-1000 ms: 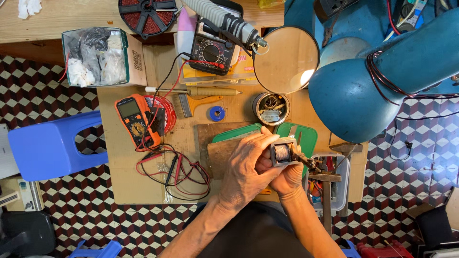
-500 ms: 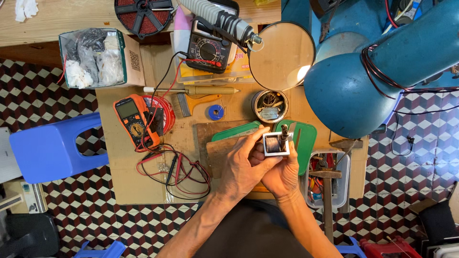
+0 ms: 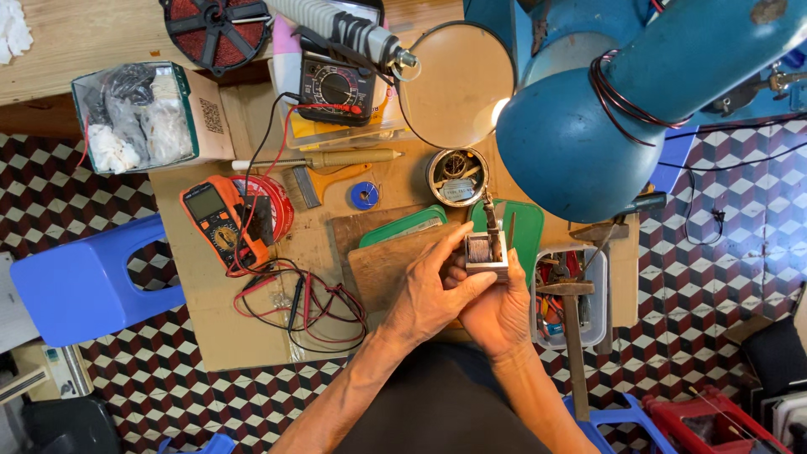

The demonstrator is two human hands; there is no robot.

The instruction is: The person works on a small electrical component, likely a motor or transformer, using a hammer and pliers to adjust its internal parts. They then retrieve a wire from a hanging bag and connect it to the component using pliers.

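Both hands are meeting just right of the frame's centre, over the brown wooden tabletop (image 3: pixel 210 328). The left hand (image 3: pixel 429 290) is wrapping its fingers around the small square metal-framed coil block (image 3: pixel 485 252), thumb pressing along its lower edge. The right hand (image 3: pixel 503 307) is cupping the block from beneath, fingers curled up behind it, so the piece is sitting clamped between the two hands. A slim dark tool (image 3: pixel 490 220) is sticking up from the block's top. Just behind the hands, a green plastic lid (image 3: pixel 528 227) is lying on the tabletop, and above it a round open metal tin (image 3: pixel 456 176). Left of centre, an orange handheld multimeter (image 3: pixel 220 223) is resting among red and black test leads (image 3: pixel 294 294).
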